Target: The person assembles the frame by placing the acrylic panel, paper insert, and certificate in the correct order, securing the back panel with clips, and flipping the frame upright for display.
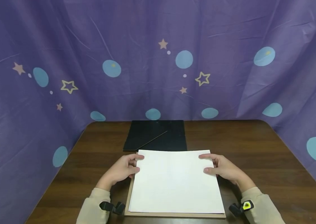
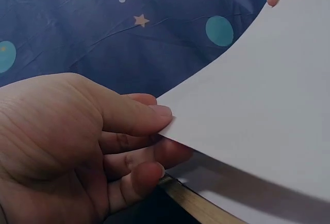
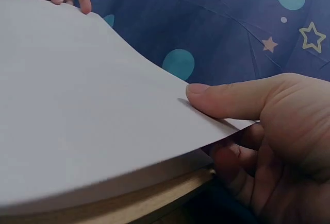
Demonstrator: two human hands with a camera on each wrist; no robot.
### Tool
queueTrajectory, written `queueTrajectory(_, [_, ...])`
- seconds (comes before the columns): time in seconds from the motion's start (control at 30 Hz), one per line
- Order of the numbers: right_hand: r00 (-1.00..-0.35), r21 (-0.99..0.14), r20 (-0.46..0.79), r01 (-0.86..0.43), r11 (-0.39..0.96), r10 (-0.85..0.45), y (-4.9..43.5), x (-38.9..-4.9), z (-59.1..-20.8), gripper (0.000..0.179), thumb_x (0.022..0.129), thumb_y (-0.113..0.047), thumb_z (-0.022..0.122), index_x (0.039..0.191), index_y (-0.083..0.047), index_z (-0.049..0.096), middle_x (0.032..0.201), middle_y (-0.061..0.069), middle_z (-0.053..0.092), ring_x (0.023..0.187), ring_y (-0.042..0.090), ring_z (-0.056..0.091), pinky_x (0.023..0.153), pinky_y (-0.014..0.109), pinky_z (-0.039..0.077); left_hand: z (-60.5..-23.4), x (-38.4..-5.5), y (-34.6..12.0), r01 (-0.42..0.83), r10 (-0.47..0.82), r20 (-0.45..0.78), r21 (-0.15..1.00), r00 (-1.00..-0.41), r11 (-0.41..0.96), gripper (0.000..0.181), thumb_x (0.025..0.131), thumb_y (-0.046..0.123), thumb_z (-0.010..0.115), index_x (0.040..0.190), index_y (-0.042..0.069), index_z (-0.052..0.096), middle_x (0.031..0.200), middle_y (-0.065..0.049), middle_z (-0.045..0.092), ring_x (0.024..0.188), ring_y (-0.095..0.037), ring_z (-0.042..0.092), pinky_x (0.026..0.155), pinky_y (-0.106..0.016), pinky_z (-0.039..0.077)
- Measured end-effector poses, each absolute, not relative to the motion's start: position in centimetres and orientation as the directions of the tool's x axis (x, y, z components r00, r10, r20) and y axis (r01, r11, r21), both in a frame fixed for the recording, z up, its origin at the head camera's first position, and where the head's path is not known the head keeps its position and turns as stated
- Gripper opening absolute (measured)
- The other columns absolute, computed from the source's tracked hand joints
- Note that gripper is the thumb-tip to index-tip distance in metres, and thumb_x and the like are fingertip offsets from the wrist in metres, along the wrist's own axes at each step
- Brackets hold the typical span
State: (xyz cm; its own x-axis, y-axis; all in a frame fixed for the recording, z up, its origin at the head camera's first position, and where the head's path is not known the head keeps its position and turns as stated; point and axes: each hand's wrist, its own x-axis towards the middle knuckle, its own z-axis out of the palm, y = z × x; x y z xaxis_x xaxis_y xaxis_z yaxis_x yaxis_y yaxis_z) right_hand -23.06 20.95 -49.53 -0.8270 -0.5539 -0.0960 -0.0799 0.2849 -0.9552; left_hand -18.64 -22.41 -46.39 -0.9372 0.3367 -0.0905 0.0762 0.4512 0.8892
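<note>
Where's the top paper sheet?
In the head view, the sheet is low, just right of center, pinched by the left hand and right hand, over a wooden board, in front of the black mat.

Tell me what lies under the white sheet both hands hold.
Beneath the white sheet, a pale surface and a tan wooden rim show; the rest is covered and cannot be seen.

"What's worn on the arms?"
"A plain beige cloth left sleeve (image 1: pixel 91 207) and a matching beige right sleeve (image 1: pixel 262 207)."
"And over them?"
"A black left band (image 1: pixel 106 206) with a small dark rounded device (image 1: pixel 119 208); a black right band (image 1: pixel 240 208) bearing a bright yellow patch (image 1: pixel 246 205)."
</note>
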Motion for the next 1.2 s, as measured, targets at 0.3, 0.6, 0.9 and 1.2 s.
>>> queueTrajectory(0.3, [-0.813, -0.967, -0.090, -0.067, 0.247, -0.575, 21.14, -23.19, -49.92, 0.057, 0.088, -0.019, 0.071, 0.140, -0.007, 0.048, 0.104, 0.019, 0.065, 0.087, 0.030, 0.066, 0.078, 0.037, 0.054, -46.64, -18.48, -22.67, 0.082, 0.358, -0.100, 0.884, -0.928, 0.460, 0.044, 0.091, 0.003, 0.063, 0.134, 0.004, 0.053, 0.075, -0.010, 0.059, 0.059, -0.021, 0.058, 0.054, -0.033, 0.051])
queueTrajectory(0.6, [-0.805, -0.944, -0.063, -0.144, 0.298, -0.590, 21.57, -23.53, -50.11, 0.053, 0.089, -0.020, 0.070, 0.137, -0.006, 0.052, 0.064, -0.002, 0.042, 0.058, 0.010, 0.042, 0.073, 0.030, 0.047, -46.88, -18.42, -22.71, 0.102, 0.379, -0.116, 0.855, -0.918, 0.509, 0.043, 0.092, 0.007, 0.063, 0.133, -0.002, 0.052, 0.070, -0.008, 0.061, 0.052, -0.016, 0.052, 0.048, -0.026, 0.044])
queueTrajectory(0.9, [-0.836, -0.944, -0.068, -0.124, 0.307, -0.545, 21.59, -23.51, -49.84, 0.052, 0.090, -0.022, 0.069, 0.137, -0.008, 0.053, 0.062, 0.000, 0.039, 0.058, 0.012, 0.039, 0.056, 0.028, 0.044, -46.50, -18.50, -22.97, 0.057, 0.363, -0.128, 0.888, -0.923, 0.457, 0.043, 0.094, 0.009, 0.062, 0.133, -0.004, 0.052, 0.069, -0.009, 0.059, 0.053, -0.014, 0.047, 0.049, -0.024, 0.043])
queueTrajectory(1.2, [-0.833, -0.951, -0.094, -0.087, 0.298, -0.546, 21.57, -23.49, -49.92, 0.052, 0.089, -0.020, 0.070, 0.136, -0.005, 0.054, 0.060, -0.002, 0.042, 0.052, 0.010, 0.040, 0.049, 0.024, 0.040, -46.54, -18.23, -23.01, 0.043, 0.393, -0.155, 0.891, -0.906, 0.451, 0.048, 0.092, 0.008, 0.063, 0.135, -0.008, 0.048, 0.067, -0.007, 0.058, 0.052, -0.013, 0.047, 0.047, -0.023, 0.042])
